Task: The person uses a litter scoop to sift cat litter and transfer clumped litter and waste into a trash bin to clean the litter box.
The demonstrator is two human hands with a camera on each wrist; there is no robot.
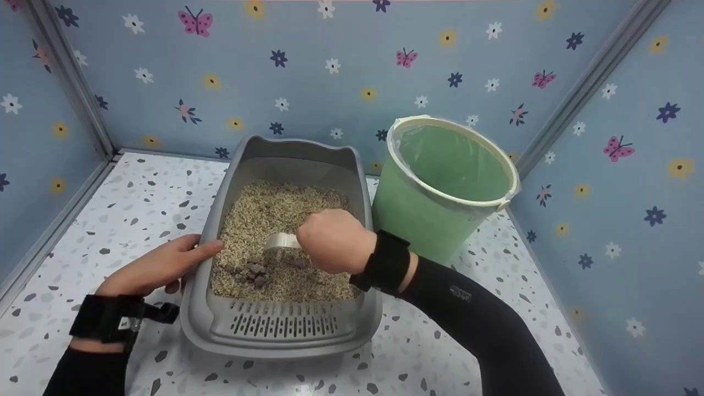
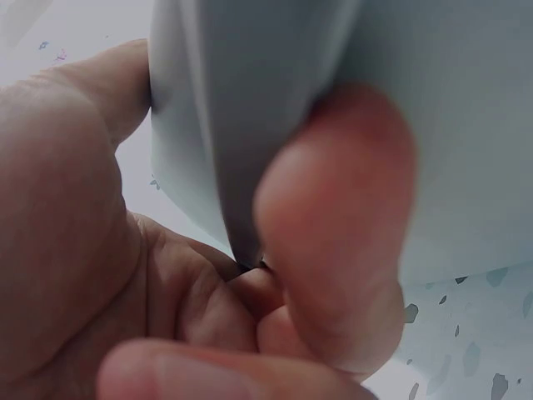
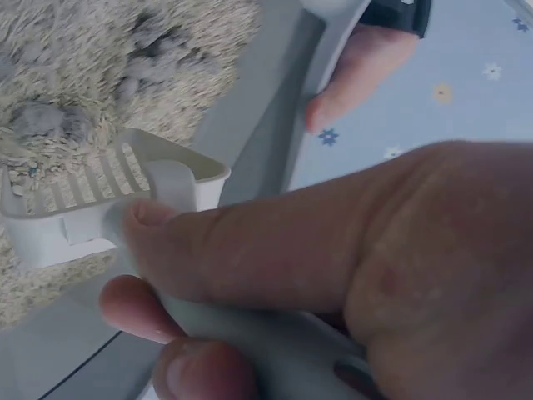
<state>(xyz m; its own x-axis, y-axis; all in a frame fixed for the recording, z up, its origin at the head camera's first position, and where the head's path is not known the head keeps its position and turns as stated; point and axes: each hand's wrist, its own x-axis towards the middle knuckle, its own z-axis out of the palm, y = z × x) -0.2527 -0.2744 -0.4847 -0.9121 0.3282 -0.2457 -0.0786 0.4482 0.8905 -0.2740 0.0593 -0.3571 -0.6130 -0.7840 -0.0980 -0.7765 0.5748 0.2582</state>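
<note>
A grey litter box [image 1: 198, 308] holds tan pellet litter [image 1: 275, 203] with dark clumps [image 1: 256, 273] near its front left. My left hand [image 1: 170, 261] grips the box's left rim, thumb over the top and fingers curled beneath the edge, as the left wrist view also shows. Over the litter, my right hand [image 1: 335, 242] holds a litter scoop [image 1: 282, 241] by its handle. In the right wrist view the thumb lies along the grey handle, and the slotted white head [image 3: 79, 225] is down at the litter, with some pellets on its slats.
Right of the box stands a green bucket [image 1: 418, 220] with a cream rim and a clear plastic liner. Blue patterned panels [image 1: 330, 66] wall in the back and sides. The floor [image 1: 148, 192] is white with grey speckles.
</note>
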